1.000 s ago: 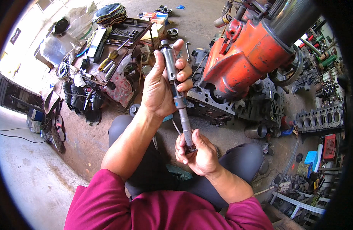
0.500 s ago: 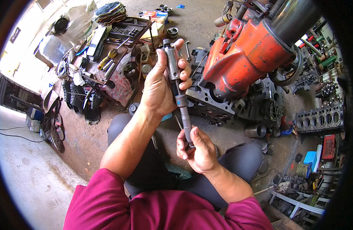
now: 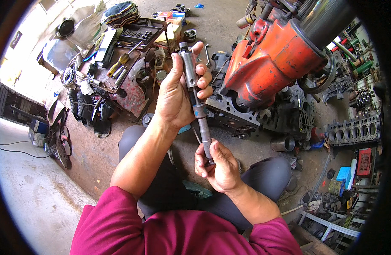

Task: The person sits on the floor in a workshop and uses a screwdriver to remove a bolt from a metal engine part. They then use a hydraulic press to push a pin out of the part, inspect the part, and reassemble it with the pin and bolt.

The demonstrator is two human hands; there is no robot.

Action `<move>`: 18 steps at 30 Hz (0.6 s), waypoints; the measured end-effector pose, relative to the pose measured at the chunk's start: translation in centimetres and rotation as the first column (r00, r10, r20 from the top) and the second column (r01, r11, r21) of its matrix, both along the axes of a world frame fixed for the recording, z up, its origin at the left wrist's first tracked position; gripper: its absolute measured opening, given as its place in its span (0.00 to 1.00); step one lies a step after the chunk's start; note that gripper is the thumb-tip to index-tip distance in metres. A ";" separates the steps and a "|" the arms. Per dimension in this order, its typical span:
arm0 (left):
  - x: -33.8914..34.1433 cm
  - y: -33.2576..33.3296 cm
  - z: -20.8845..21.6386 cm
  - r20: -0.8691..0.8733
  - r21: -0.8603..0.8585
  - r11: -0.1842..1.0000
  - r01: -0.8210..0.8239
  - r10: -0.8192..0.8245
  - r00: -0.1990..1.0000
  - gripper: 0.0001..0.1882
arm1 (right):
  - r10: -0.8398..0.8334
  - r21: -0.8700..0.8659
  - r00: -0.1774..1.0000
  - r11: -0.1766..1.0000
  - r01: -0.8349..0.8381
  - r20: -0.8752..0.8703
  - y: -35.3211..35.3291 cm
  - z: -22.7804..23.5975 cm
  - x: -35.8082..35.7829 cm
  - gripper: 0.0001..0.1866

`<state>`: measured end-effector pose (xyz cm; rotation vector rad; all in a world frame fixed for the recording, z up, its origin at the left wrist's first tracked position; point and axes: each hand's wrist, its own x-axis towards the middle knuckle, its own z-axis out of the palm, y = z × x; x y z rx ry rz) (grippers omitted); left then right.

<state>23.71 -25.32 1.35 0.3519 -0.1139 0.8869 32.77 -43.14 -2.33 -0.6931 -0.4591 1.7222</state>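
A long, stepped steel tool (image 3: 190,68), resembling an inside micrometer, is held upright and slightly tilted over my lap. It has a thick upper barrel with a small hole, a dark neck, a collar with a blue mark and a slimmer grey sleeve below. My left hand (image 3: 171,97) is wrapped around the upper part, its thumb along the left side and its fingertips curling over the right. At the lower end, my right hand (image 3: 222,170) pinches the tool between thumb and fingers. The palm hides part of the middle.
A red boring machine (image 3: 267,63) stands over an engine block (image 3: 231,111) ahead on the right. Another cylinder block (image 3: 354,131) lies far right, and a metal sleeve (image 3: 283,143) is on the floor. Tools and a parts tray (image 3: 140,34) crowd the left.
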 end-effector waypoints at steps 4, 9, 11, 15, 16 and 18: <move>0.0 0.0 0.0 0.006 -0.003 1.000 0.008 -0.008 1.000 0.33 | 0.001 0.005 1.000 1.000 -0.001 0.005 0.0 0.0 0.0 0.23; 0.1 0.0 0.0 0.024 -0.004 1.000 0.025 -0.025 0.999 0.33 | 0.001 0.010 1.000 1.000 -0.002 0.009 0.0 0.0 0.0 0.23; 0.1 0.0 0.0 0.021 -0.010 1.000 0.023 -0.022 1.000 0.34 | 0.003 0.012 1.000 1.000 -0.003 0.006 0.0 0.0 0.0 0.23; 0.0 0.0 -0.1 0.012 -0.005 1.000 0.014 -0.014 1.000 0.34 | 0.005 0.009 1.000 1.000 -0.006 0.013 0.0 0.1 0.0 0.23; 0.0 0.0 -0.1 0.016 -0.005 1.000 0.017 -0.017 1.000 0.34 | 0.005 0.007 1.000 1.000 -0.005 0.015 0.0 0.1 0.0 0.23; 0.0 0.1 -0.1 0.024 -0.006 1.000 0.023 -0.022 0.999 0.34 | 0.005 0.005 1.000 1.000 -0.005 0.021 0.0 0.1 0.0 0.23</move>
